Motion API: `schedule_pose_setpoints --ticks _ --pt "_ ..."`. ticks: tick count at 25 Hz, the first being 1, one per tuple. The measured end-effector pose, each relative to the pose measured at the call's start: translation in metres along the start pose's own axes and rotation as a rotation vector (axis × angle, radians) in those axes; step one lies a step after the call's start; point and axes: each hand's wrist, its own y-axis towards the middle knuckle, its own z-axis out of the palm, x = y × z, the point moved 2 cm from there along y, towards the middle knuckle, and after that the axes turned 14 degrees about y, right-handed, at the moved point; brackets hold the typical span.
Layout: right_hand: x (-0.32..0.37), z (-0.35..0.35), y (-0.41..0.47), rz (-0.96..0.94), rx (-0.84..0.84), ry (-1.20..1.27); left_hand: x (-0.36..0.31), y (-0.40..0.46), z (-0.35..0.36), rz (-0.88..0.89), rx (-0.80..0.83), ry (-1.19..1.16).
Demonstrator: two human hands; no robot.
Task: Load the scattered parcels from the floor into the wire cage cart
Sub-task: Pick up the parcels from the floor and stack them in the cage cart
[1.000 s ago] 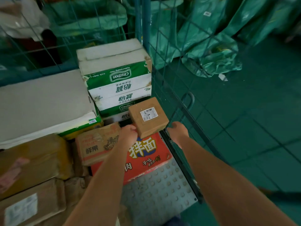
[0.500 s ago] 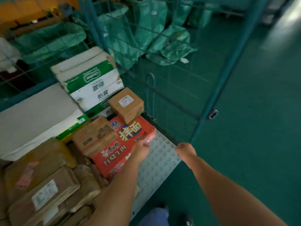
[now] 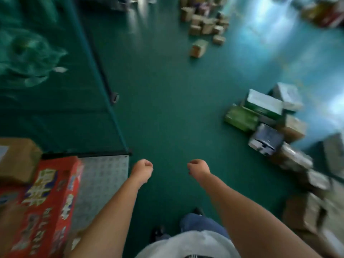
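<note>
My left hand [image 3: 142,169] and my right hand [image 3: 198,167] hang side by side over the green floor, fingers loosely curled, holding nothing. The wire cage cart sits at the left: its studded floor plate [image 3: 104,175] and its teal frame post [image 3: 104,86] show. Inside it lie a red printed box [image 3: 46,202] and a brown cardboard parcel [image 3: 16,159]. Scattered parcels [image 3: 264,116] lie heaped on the floor to my right, apart from both hands. A lone small box [image 3: 198,48] lies further off, in front of a far pile [image 3: 204,23].
More cardboard boxes [image 3: 307,211] crowd the lower right edge. Green sacks [image 3: 28,56] lie behind the cart's mesh at upper left. My legs and shoes [image 3: 160,233] are at the bottom. Bare green floor lies between the cart and the right-hand heap.
Both hands let go of the small brown parcel, which stayed on the red box in the cart. They drew back, and my view has swung right toward the parcels on the floor.
</note>
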Motion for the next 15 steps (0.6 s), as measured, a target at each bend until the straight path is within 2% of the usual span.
schedule_pose_setpoints --ticks 7,15 --pt "-0.107 -0.160 -0.030 0.154 -0.325 0.315 -0.117 -0.042 0.126 0.252 0.203 0.291" --pt "-0.228 -0.324 -0.045 0.274 -0.483 0.563 -0.233 -0.123 0.311 0.408 0.348 0.491"
